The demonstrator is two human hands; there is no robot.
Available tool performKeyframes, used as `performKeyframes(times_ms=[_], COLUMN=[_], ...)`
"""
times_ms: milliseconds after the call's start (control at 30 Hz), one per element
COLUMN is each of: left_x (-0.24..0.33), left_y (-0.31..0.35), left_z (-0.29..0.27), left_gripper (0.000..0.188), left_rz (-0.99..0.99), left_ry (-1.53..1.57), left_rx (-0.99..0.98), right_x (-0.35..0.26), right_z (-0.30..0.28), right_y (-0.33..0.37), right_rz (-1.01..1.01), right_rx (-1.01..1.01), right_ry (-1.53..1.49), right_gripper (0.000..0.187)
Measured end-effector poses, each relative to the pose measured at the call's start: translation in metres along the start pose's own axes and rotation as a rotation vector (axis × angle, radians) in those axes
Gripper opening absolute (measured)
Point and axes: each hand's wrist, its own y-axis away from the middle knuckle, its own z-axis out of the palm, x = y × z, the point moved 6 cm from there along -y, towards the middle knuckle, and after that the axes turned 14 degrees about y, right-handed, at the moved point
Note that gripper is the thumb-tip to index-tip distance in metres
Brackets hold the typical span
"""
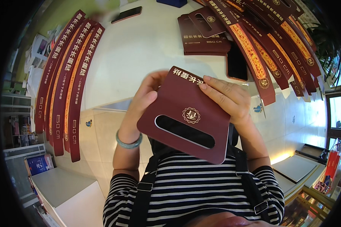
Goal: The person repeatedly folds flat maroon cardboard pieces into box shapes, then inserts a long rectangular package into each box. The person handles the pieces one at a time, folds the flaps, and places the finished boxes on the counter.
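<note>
Dark red card [168,100], held up, gripped at the far left edge by left hand [147,89], at the far right edge by right hand [230,97]. Long slot [185,131] nearest, slanting far-left to near-right.

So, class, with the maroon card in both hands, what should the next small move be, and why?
Probably run the right hand along the upper edge of the card to press it down: that edge looks folded, the right fingers lie across it, and the left hand holds the left side.
</note>
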Motion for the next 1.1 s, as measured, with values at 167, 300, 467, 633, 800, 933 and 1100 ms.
performKeyframes(times_ms=[167,300,467,633,800,933,1100], left_x=[0.003,0.013,0.021,0.048,0.042,0.023,0.010], left_y=[0.007,-0.004,-0.010,-0.004,-0.008,-0.012,-0.018], left_z=[0.002,-0.008,0.020,0.032,0.029,-0.002,-0.003], left_gripper=[0.028,0.019,0.018,0.025,0.008,0.021,0.072], left_rz=[-0.257,0.056,0.349,0.701,0.507,0.297,0.378], left_ry=[-0.081,-0.597,-0.845,-0.871,-0.915,-0.723,0.091], left_rx=[0.029,0.012,-0.094,0.209,-0.076,-0.007,-0.032], right_x=[-0.002,0.040,-0.002,0.000,0.009,0.023,0.034], right_z=[0.014,0.021,0.030,0.035,0.035,0.037,0.056], right_y=[-0.001,0.007,-0.015,-0.005,0.001,0.023,0.048], right_rz=[-0.140,0.147,0.243,0.391,0.517,0.672,1.066], right_rx=[-0.137,-0.263,-0.238,-0.302,-0.329,-0.399,-0.055], right_ry=[-0.035,-0.058,-0.310,-0.381,-0.522,-0.527,-1.245], right_gripper=[0.040,0.047,0.043,0.022,0.018,0.017,0.020])
